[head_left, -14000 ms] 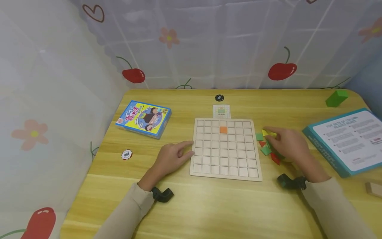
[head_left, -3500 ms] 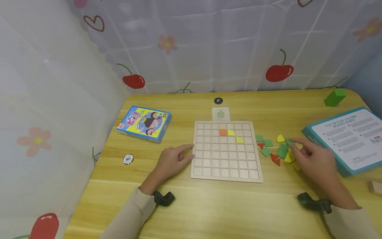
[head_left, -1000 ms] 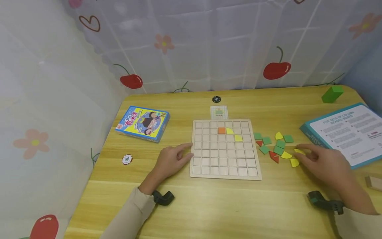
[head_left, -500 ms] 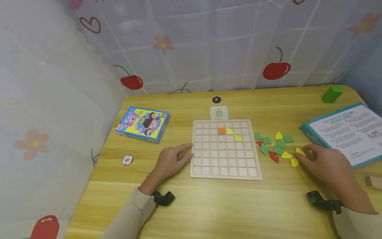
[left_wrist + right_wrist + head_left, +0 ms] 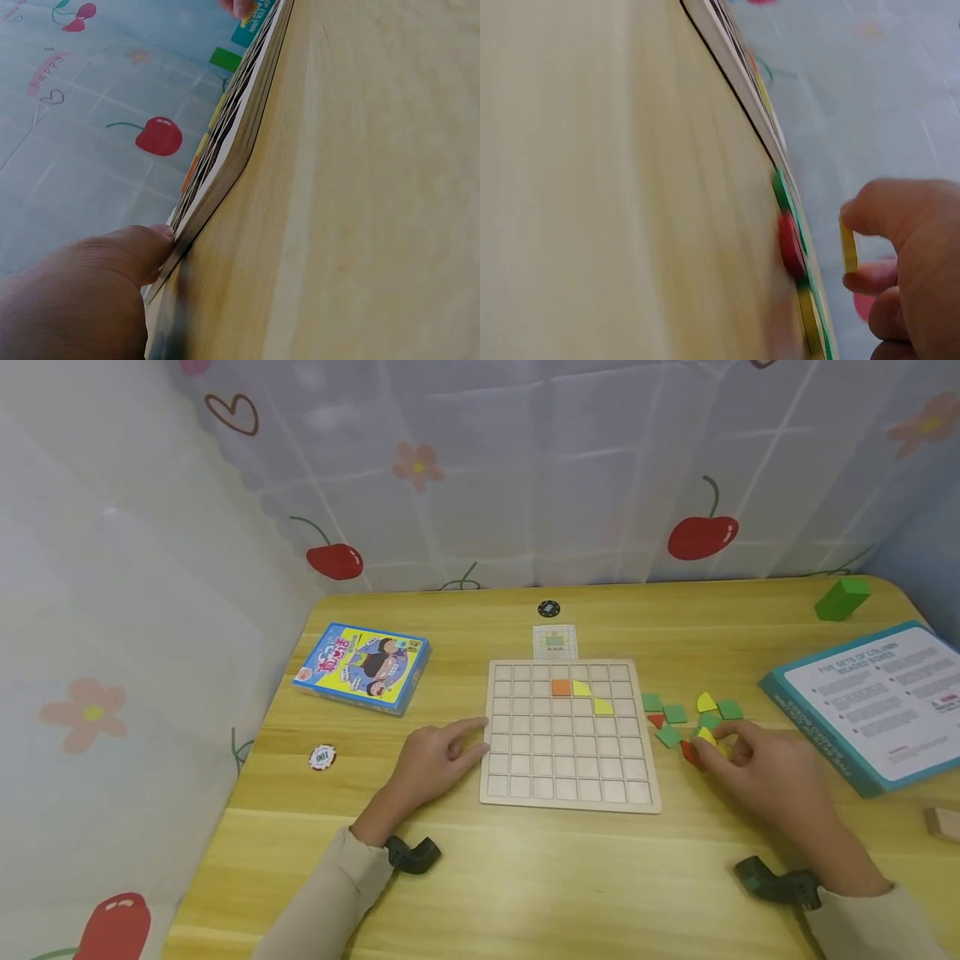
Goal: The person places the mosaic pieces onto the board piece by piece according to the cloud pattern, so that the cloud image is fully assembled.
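A pale wooden grid board (image 5: 555, 760) lies mid-table with an orange tile (image 5: 561, 687) and two yellow tiles (image 5: 581, 689) set in its upper rows. My left hand (image 5: 442, 756) rests at the board's left edge, a fingertip (image 5: 161, 240) touching the board's rim (image 5: 232, 142). To the right of the board my right hand (image 5: 757, 768) pinches a thin yellow piece (image 5: 707, 737) between thumb and finger, held just above the table (image 5: 847, 244). Loose green pieces (image 5: 674, 714), red pieces (image 5: 657, 721) and another yellow one (image 5: 706, 702) lie around it.
A blue card box (image 5: 362, 665) and a poker chip (image 5: 322, 757) lie left. A small pattern card (image 5: 555, 642) and a black chip (image 5: 549, 608) sit behind the board. At the right are a teal box (image 5: 870, 702), a green block (image 5: 842, 597) and a wooden block (image 5: 943, 822).
My right hand has taken up a yellow piece from beside the teal box and moved left toward the board. The left hand has stayed at the board's edge.
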A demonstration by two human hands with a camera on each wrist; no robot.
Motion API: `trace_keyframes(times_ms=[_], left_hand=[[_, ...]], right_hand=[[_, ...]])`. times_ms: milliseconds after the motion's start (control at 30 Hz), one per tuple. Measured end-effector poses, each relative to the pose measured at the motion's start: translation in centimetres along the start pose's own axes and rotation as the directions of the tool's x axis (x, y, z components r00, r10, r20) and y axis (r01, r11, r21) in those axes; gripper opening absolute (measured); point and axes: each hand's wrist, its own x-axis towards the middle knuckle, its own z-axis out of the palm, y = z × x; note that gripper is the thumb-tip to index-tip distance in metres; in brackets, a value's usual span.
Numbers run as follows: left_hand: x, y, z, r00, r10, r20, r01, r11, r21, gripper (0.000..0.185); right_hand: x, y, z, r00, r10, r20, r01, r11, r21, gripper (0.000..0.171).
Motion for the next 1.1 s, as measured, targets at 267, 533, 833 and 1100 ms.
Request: trace_keyframes(times_ms=[267, 533, 833, 1100], left_hand=[[0.1, 0.1, -0.2, 1.000, -0.008, 0.006, 0.008, 1.000, 0.001, 0.033], [-0.1, 0.2, -0.1, 1.000, -0.017, 0.011, 0.017, 1.000, -0.009, 0.034], [0.0, 0.1, 0.0, 1.000, -0.008, 0.006, 0.008, 1.000, -0.004, 0.034], [-0.1, 0.1, 0.0, 1.000, -0.004, -0.004, 0.004, 1.000, 0.004, 0.034]], right_hand=[[1.2, -3.3, 1.9, 0.993, -0.115, -0.014, 0.115, 0.993, -0.001, 0.028], [2.8, -6.2, 4.7, 0.992, -0.125, -0.003, 0.125, 0.990, 0.060, 0.030], [3.3, -6.8, 6.9, 0.989, -0.132, -0.073, 0.136, 0.989, 0.055, 0.031], [2.8, -6.8, 7.0, 0.983, -0.164, -0.077, 0.171, 0.981, 0.091, 0.026]])
